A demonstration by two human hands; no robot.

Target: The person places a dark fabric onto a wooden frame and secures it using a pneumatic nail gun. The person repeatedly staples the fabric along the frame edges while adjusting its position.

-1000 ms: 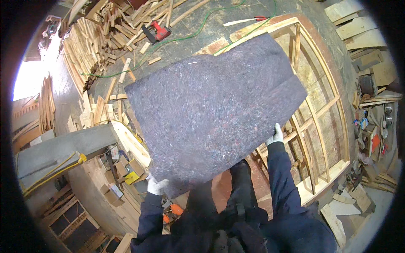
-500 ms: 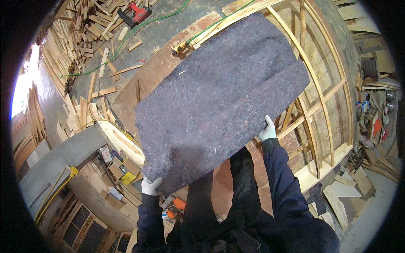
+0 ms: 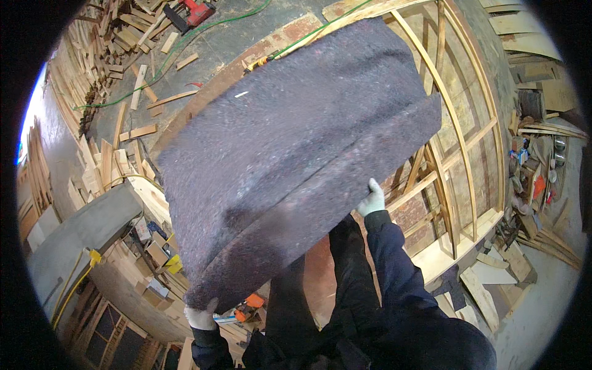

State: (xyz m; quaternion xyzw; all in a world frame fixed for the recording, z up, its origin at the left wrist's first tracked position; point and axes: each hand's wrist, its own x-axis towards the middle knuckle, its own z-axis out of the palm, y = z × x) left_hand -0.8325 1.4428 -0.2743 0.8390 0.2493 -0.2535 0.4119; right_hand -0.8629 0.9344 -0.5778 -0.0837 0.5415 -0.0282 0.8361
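A large sheet of dark grey felt (image 3: 296, 142) stretches in front of me, its far end lying over a curved wooden frame (image 3: 462, 117). In a white glove, my left hand (image 3: 202, 316) grips its near left corner. My right hand (image 3: 372, 198), also gloved, pinches the near edge farther right, thumb on top and fingers hidden beneath. A crease runs lengthwise through the felt between the two hands. On its surface lies a small pale wood chip (image 3: 241, 94).
Wood offcuts (image 3: 139, 131) litter the floor at left, by a red power tool (image 3: 196, 11) and a green hose (image 3: 216, 28). A yellow-black tool (image 3: 258, 63) sits at the felt's far edge. An orange tool (image 3: 251, 302) lies near my legs. More scraps (image 3: 481, 296) lie right.
Both hands have moved left and a little nearer to me, the left one lower. The felt's left end has shifted left, and a deeper fold has formed along its near side.
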